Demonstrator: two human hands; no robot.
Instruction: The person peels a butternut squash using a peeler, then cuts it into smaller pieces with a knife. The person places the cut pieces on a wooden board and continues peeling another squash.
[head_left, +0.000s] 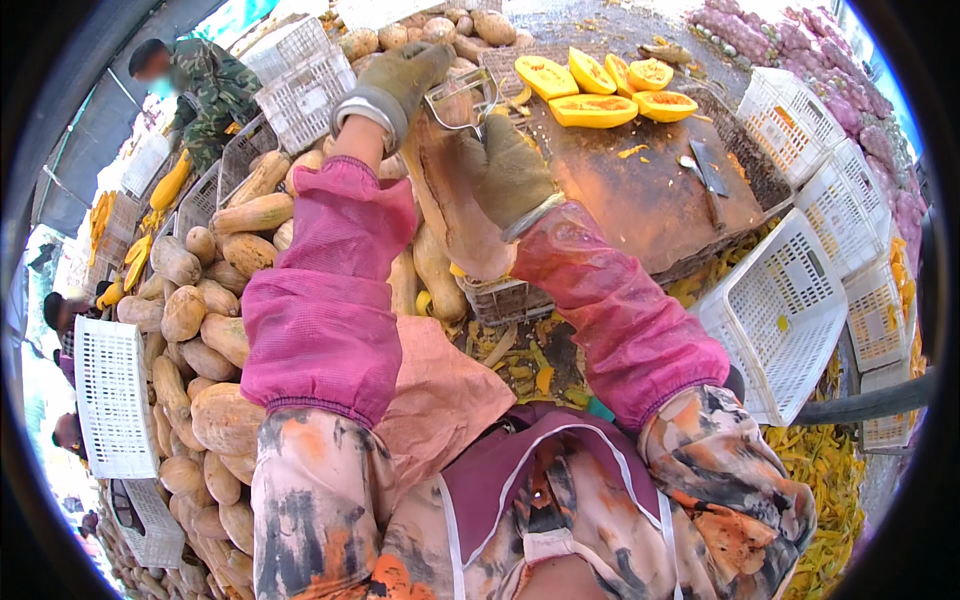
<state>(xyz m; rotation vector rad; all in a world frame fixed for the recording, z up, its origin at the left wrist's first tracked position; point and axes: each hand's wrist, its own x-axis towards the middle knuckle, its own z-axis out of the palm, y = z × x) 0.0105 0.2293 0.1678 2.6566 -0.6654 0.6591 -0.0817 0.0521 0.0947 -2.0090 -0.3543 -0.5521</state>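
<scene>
A long tan squash (448, 206) stretches away from me, a dark brown crease running down its side. My left hand (412, 79), in a soiled work glove, is at its far end; the fingers curl over, and the grip itself is partly hidden. In my right hand (514, 169), also gloved, is a wide metal Y-shaped peeler (465, 97), its frame lying over the far part of the squash. The squash's near end sits above a dirty plastic crate (502, 300).
Several peeled, halved yellow squashes (592, 111) and a cleaver-like knife (707, 176) lie on a stained board (630, 195). White crates (780, 322) stand at right. Unpeeled squashes (225, 416) are heaped at left. Peelings (817, 487) cover the ground. A person in camouflage (214, 94) bends at upper left.
</scene>
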